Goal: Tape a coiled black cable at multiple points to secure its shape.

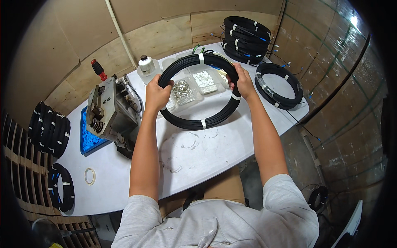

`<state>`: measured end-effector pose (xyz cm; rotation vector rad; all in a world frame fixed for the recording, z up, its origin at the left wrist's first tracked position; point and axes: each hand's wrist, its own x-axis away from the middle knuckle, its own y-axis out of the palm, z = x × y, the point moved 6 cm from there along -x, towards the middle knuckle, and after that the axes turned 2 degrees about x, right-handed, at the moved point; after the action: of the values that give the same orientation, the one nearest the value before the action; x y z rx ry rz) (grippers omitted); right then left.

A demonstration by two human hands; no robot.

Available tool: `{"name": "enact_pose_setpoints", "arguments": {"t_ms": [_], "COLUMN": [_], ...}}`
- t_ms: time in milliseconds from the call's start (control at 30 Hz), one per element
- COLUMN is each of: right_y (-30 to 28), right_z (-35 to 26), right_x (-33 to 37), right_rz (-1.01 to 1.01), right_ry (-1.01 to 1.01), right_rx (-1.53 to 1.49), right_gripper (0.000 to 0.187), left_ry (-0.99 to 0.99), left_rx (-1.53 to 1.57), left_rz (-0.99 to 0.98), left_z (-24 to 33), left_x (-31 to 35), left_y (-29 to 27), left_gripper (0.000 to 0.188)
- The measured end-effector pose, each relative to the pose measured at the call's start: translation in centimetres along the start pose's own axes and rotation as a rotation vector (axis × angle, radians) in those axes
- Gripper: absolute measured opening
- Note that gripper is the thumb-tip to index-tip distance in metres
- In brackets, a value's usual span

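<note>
Both of my hands hold up a coil of black cable (pixel 215 120), a wide ring bound with several bands of white tape. My left hand (pixel 158 94) is wrapped round the ring's left side, thumb on the inside. On the opposite side my right hand (pixel 244 82) grips it, some of its fingers hidden behind the coil. Through the ring show a clear plastic box of small metal parts (pixel 182 91) and a box of small white pieces (pixel 203 80). The coil hangs above the white table (pixel 194 165), tilted toward me.
A stack of black coils (pixel 246 41) stands at the back right, with a single coil (pixel 279 86) nearer. Left are a metal press (pixel 111 107), a blue tray (pixel 93 132), a tape roll (pixel 89 176) and more coils (pixel 49 128). A white bottle (pixel 146 65) stands behind. Wrapped cartons (pixel 331 82) line the right.
</note>
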<state>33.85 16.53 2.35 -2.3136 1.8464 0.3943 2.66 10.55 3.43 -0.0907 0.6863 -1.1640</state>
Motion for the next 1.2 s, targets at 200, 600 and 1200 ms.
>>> {"name": "enact_pose_setpoints", "arguments": {"t_ms": [200, 600, 1200], "right_y": [1.0, 0.2, 1.1], "right_z": [-0.6, 0.6, -1.8], "right_x": [0.2, -1.2, 2.0], "right_rz": [0.003, -0.016, 0.092], "right_ry": [-0.009, -0.001, -0.072], "right_rx": [0.063, 0.034, 0.228], "right_gripper": [0.045, 0.045, 0.041], "left_ry": [0.005, 0.006, 0.051], "left_rx": [0.068, -0.067, 0.138], "left_rz": [0.004, 0.118, 0.056], "left_z": [-1.7, 1.3, -2.6], "left_x": [0.3, 2.1, -0.3], "left_y": [-0.5, -0.7, 0.2], "left_gripper": [0.019, 0.025, 0.023]}}
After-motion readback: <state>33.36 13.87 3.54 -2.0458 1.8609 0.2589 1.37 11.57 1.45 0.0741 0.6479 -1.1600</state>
